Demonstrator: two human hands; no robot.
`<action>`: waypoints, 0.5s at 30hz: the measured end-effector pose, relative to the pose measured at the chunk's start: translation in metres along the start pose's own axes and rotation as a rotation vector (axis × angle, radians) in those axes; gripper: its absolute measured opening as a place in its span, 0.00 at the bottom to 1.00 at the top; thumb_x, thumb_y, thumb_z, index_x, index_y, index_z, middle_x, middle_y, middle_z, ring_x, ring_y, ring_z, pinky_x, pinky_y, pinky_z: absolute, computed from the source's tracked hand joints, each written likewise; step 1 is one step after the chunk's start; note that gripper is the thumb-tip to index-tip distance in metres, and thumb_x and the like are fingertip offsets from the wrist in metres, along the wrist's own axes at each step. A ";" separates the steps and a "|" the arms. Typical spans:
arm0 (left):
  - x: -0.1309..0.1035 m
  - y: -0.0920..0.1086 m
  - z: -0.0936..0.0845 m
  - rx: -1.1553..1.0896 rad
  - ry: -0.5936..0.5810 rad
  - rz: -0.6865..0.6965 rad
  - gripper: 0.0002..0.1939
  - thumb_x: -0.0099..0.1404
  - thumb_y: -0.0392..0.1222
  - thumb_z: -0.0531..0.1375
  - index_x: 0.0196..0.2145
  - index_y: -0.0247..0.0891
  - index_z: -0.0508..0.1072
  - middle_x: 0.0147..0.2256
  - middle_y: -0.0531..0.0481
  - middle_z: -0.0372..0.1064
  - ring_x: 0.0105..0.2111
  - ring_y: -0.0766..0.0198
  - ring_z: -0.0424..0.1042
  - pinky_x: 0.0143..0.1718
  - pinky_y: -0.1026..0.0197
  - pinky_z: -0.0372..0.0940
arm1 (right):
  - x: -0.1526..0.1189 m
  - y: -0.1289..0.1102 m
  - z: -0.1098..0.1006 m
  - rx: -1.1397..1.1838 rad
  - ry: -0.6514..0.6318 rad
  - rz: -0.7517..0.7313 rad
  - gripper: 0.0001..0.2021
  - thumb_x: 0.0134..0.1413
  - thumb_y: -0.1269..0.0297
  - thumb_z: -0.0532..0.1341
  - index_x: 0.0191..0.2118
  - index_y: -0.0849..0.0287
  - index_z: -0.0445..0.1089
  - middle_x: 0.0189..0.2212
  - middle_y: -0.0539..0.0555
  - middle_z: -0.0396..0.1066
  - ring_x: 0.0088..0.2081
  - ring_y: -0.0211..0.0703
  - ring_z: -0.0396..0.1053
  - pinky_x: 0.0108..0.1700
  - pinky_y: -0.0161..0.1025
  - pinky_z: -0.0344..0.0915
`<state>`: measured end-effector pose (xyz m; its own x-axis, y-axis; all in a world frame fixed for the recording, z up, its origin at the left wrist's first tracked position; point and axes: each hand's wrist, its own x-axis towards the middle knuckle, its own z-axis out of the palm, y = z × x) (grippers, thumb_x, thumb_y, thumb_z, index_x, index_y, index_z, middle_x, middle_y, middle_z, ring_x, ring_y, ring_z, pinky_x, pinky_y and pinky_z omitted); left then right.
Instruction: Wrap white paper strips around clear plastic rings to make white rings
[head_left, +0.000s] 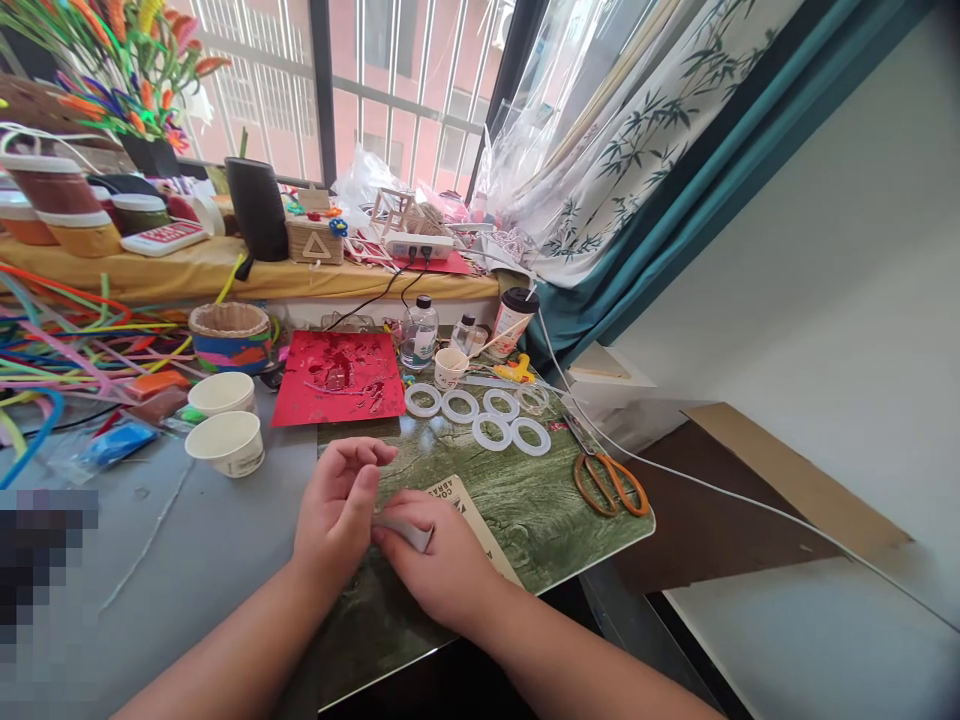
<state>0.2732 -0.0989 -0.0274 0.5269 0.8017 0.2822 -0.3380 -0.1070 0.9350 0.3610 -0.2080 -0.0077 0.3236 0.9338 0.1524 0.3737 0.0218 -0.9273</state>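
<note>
My right hand [435, 560] is closed round a small grey strip [407, 531] that pokes out between its fingers. Beside it on the left is my left hand [337, 505], raised with its thumb up and its fingers bent but apart; its lower edge meets the end of the strip. Under my right hand lies a beige sheet with printed letters [480, 528], partly covered. Several clear white rings [492, 431] lie beyond my hands on the green marbled board [555, 540]. Orange-handled scissors [611, 484] rest at its right side.
A red sheet with scraps [292, 400] lies behind my left hand, with two paper cups [225, 445] to its left. At the back stand bottles [420, 335], a lidded cup [514, 325] and a yellow glue gun [516, 369]. A white cable [720, 487] crosses the right side.
</note>
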 end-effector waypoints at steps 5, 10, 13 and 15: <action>-0.003 0.003 -0.002 0.198 -0.102 0.036 0.03 0.67 0.42 0.62 0.38 0.43 0.75 0.44 0.44 0.78 0.48 0.49 0.76 0.51 0.50 0.68 | 0.001 -0.003 -0.007 0.291 -0.012 0.172 0.15 0.58 0.52 0.67 0.30 0.59 0.75 0.27 0.49 0.70 0.30 0.39 0.65 0.35 0.36 0.62; 0.000 0.003 -0.003 0.148 -0.234 0.109 0.13 0.65 0.37 0.64 0.47 0.44 0.70 0.45 0.43 0.79 0.48 0.50 0.77 0.53 0.48 0.68 | 0.001 0.001 -0.015 0.552 -0.004 0.372 0.20 0.52 0.47 0.70 0.27 0.60 0.68 0.21 0.44 0.58 0.24 0.33 0.53 0.27 0.33 0.51; 0.002 0.002 -0.001 0.052 -0.176 0.127 0.20 0.63 0.39 0.67 0.50 0.45 0.65 0.49 0.42 0.77 0.52 0.49 0.76 0.56 0.46 0.66 | 0.000 -0.004 -0.017 0.382 0.003 0.247 0.18 0.58 0.49 0.67 0.28 0.59 0.70 0.24 0.47 0.63 0.26 0.35 0.59 0.30 0.34 0.57; 0.004 0.001 0.001 -0.033 -0.147 0.043 0.25 0.62 0.48 0.68 0.53 0.45 0.65 0.53 0.40 0.75 0.52 0.47 0.75 0.55 0.44 0.66 | 0.001 -0.011 -0.017 0.163 0.050 0.078 0.15 0.64 0.54 0.63 0.30 0.59 0.73 0.28 0.50 0.68 0.31 0.38 0.65 0.36 0.36 0.63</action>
<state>0.2753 -0.0966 -0.0248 0.6189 0.7018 0.3529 -0.3869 -0.1187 0.9144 0.3724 -0.2133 0.0089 0.3907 0.9161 0.0905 0.2009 0.0111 -0.9795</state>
